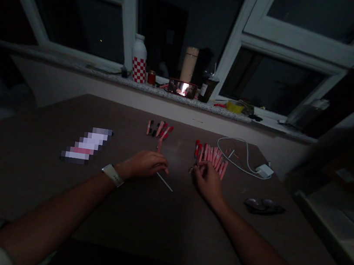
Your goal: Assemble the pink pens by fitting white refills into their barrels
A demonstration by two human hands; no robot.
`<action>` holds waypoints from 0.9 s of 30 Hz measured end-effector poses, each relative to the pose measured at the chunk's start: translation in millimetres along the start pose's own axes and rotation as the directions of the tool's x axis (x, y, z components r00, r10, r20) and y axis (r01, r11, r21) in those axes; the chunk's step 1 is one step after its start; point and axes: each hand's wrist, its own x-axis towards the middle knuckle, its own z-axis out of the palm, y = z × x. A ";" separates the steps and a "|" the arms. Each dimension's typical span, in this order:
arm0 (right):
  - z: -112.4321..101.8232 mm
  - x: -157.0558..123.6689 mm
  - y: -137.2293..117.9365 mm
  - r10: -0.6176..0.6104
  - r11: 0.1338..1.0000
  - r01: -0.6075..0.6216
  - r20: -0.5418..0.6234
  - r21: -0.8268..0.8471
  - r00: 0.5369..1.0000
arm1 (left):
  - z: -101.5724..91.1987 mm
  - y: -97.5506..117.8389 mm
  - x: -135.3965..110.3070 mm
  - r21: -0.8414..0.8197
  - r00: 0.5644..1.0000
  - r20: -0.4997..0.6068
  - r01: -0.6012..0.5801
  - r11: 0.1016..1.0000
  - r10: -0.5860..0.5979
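A pale-framed window (239,38) is spanning the far side. Beneath it, a brown table (139,215) is reaching from the wall to a near edge in front of the person, its right edge slanting toward the lower right. A stone windowsill (106,74) is running above the far edge. A white corded charger (264,170) is looping inward from near the right edge. A pixelated slab (87,146) is lying to the left, well inside the edges. The left hand (146,164) is hanging low over the middle, fingers curling down; I cannot tell whether they are gripping anything. The right hand (208,181) is drawing thumb and fingertips together; whether they are pinching something is too dark to tell. Tabletop is forming a channel between the hands and a wide strip toward the near edge. A row of pink sticks (216,155) is lying just beyond the right hand. Dark glasses (263,207) are lying near the right edge. A smaller pink, red and black group (160,129) is lying beyond the left hand. A thin white rod (165,182) is slanting out from beneath the left fingers into the channel. A small dark object (191,169) is showing at the right fingertips.
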 end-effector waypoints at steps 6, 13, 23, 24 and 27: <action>2.0 1.7 0.6 0.014 1.000 -0.014 0.038 0.006 0.999 | 6.6 0.4 1.2 -0.003 0.999 -0.042 -0.011 1.000 0.011; 2.4 0.6 -1.0 -0.108 0.994 0.109 0.149 -0.002 0.983 | 5.9 2.1 0.1 0.013 0.999 -0.053 -0.006 1.000 0.007; 5.6 -0.1 6.4 -0.183 0.983 0.186 0.142 -0.005 0.973 | 2.9 1.6 -2.1 0.018 0.996 -0.082 -0.021 1.000 0.023; 5.7 0.0 6.9 -0.188 0.982 0.190 0.139 0.000 0.972 | 2.4 1.7 -2.3 0.020 0.996 -0.085 -0.023 1.000 0.025; 5.8 0.7 8.7 -0.205 0.979 0.205 0.162 0.015 0.965 | 2.0 0.9 -3.0 0.027 0.995 -0.099 -0.027 0.999 0.029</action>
